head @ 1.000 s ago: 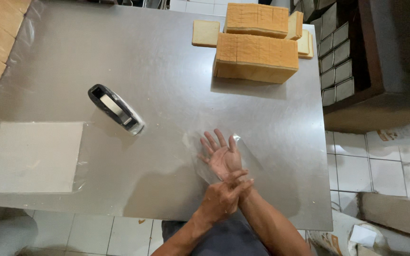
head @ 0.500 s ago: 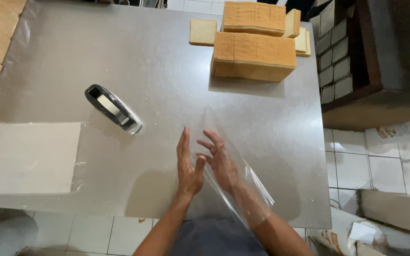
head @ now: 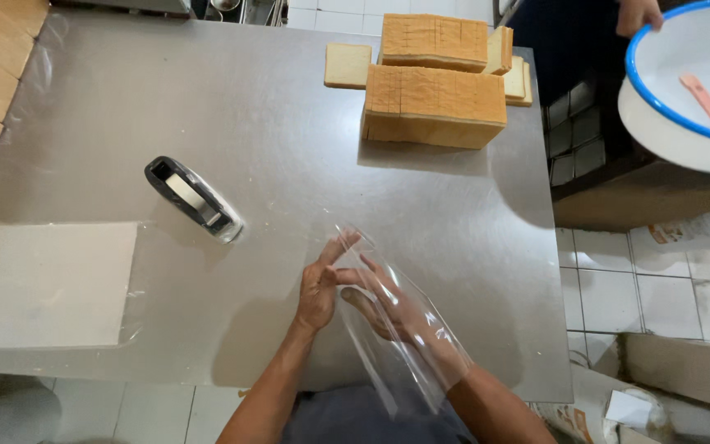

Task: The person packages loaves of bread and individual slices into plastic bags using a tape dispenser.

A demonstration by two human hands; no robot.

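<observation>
Sliding inside a clear plastic bag (head: pixel 408 329), the right hand (head: pixel 380 308) now sits sleeved in it to the wrist with fingers spread apart, where a second ago both hands lay pressed together flat on the tabletop (head: pixel 248 123). The left hand (head: pixel 320 284) has lifted and pinches the bag's mouth, just right of the tape dispenser (head: pixel 195 200). Far right of the dispenser, another person's hand (head: pixel 638 14) holds a blue-rimmed white basin (head: pixel 659 107) with a pink spatula (head: pixel 708 104) inside; sliced bread loaves (head: pixel 435 103) stand beyond the bag.
</observation>
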